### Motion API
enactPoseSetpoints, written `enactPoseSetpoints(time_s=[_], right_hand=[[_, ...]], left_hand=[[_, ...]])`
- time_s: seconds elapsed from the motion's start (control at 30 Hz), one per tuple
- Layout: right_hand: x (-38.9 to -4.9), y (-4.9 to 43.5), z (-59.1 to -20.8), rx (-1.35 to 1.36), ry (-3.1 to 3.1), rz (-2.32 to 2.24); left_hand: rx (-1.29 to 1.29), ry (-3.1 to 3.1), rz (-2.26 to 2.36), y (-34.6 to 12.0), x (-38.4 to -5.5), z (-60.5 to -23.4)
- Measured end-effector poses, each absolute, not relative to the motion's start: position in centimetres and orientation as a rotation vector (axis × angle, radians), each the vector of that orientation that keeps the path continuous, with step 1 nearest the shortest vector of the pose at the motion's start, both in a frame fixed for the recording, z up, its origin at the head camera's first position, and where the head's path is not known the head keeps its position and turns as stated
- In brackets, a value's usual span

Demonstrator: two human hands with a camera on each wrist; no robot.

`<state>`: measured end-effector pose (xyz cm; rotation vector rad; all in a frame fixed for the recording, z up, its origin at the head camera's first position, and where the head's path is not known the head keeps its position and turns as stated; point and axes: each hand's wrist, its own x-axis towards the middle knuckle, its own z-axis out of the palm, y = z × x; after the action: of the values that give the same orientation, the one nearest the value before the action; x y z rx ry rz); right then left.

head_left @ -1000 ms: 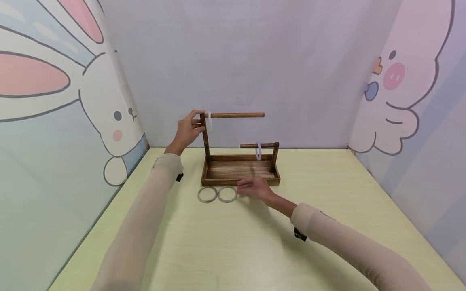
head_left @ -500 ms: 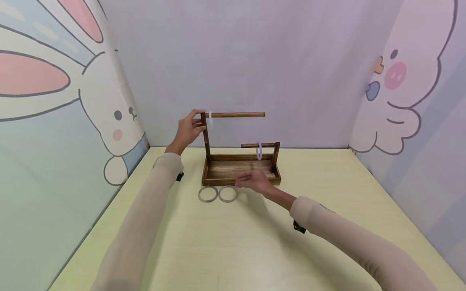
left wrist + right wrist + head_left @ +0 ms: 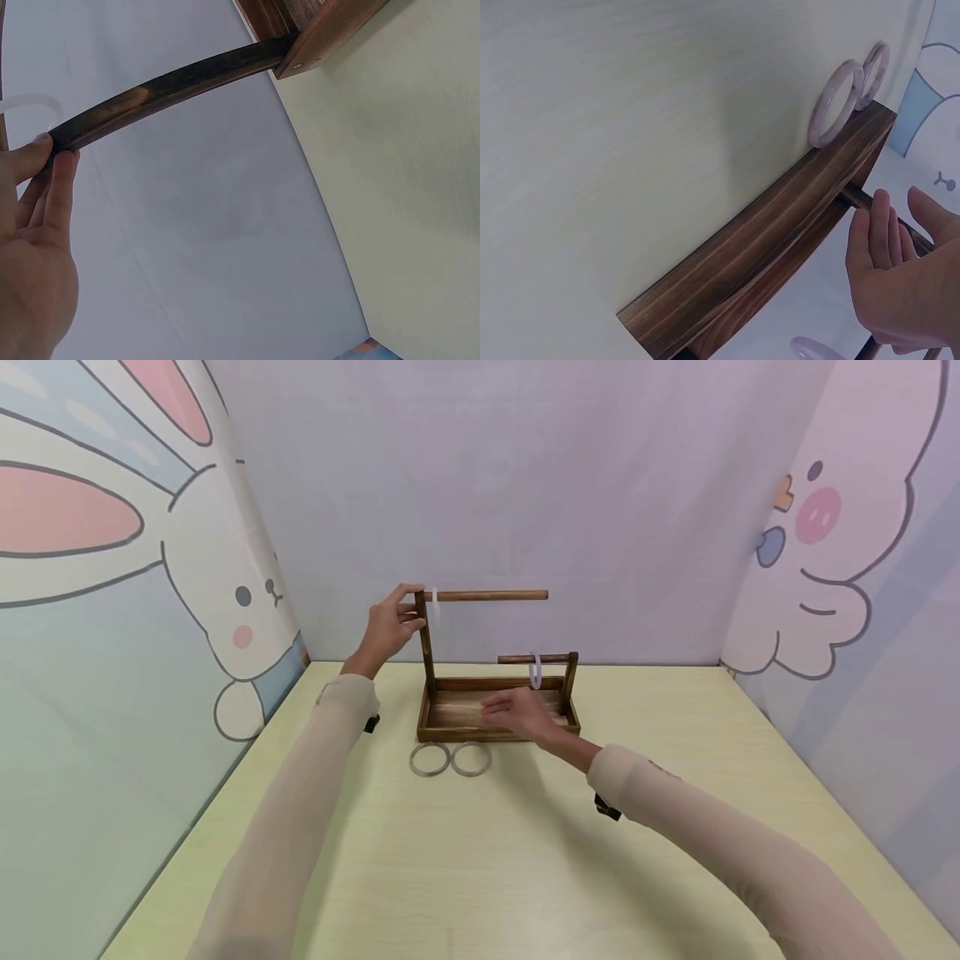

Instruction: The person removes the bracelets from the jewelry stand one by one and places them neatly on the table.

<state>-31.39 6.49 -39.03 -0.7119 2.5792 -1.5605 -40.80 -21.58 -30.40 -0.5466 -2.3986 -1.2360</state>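
My left hand pinches the top of the tall post of a dark wooden bangle stand. A white bangle hangs on the stand's long upper rod, close to that post. On the shorter lower rod hangs a lavender bangle. My right hand hovers over the stand's tray, and the right wrist view shows its fingers extended, holding nothing. Two pale marbled bangles, a left one and a right one, lie side by side on the table before the tray.
The pale wood table reaches back to a plain curtain behind the stand. Printed panels with a cartoon rabbit and a white cartoon figure flank it. The upper rod sticks out rightward, free at its right end.
My right hand has risen from beside the right table bangle to above the tray. My left hand keeps its hold on the post, and the bangles stay in place.
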Motion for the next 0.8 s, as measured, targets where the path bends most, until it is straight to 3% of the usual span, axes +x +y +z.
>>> enactPoseSetpoints(time_s=[0.8], right_hand=[[-32.9,5.0,-36.6,-0.603,2.579,-1.587]], left_hand=[[-0.553,-2.394,-1.26,-21.7,-40.7,-30.4]])
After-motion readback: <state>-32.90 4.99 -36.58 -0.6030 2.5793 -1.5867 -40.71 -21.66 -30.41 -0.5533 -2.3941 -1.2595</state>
